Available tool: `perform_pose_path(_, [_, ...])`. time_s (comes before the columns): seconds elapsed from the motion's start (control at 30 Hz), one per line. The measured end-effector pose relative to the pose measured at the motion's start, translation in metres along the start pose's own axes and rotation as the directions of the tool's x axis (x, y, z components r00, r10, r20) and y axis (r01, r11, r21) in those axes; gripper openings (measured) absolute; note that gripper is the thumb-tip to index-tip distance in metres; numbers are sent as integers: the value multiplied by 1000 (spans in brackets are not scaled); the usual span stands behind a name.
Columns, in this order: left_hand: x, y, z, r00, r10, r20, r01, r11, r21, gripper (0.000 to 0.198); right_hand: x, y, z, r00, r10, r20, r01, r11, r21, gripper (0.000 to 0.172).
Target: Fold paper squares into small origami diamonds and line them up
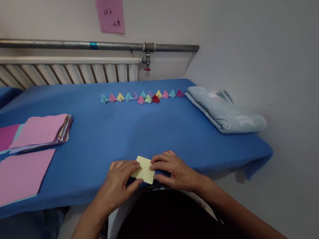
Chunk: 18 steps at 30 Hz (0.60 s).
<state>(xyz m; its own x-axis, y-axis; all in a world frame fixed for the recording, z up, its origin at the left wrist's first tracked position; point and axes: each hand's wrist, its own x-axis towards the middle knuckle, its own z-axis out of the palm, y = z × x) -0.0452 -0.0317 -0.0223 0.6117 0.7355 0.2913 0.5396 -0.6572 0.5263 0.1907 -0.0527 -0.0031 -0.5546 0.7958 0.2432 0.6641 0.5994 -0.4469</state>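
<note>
A small pale yellow piece of paper [145,170] is held between both hands at the front edge of the blue-covered table [99,145]. My left hand [118,184] pinches its left side, thumb below and fingers above. On the right side, the fingers and thumb of my right hand [172,170] close on it in the same way. Further back on the cloth, several small folded paper pieces [128,96] in many colours stand in a row, with a few more in front of them.
Pink sheets [17,174] and a stack of coloured paper [40,130] lie at the left. A folded light blue blanket [226,111] rests at the right end, by the wall. Behind the table run a radiator [73,72] and a metal pipe [68,42]. A pink note [110,14] hangs above.
</note>
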Motion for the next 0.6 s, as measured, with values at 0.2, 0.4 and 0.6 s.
perform_pose_path(0.2, [0,-1,0,1000,0,10,0,1000,16,30,1,1,-1,1000,-5,24,6,1000,-7,25])
perform_pose_path(0.4, [2,-1,-3,999,-13,35,13,1000,-2,29,1,-1,-2,999,2,34,-3,1000,11,24])
perform_pose_path(0.6, [3,-2,-5,998,-31,53,32,999,-27,28,1,2,-1,1000,-1,31,0,1000,13,20])
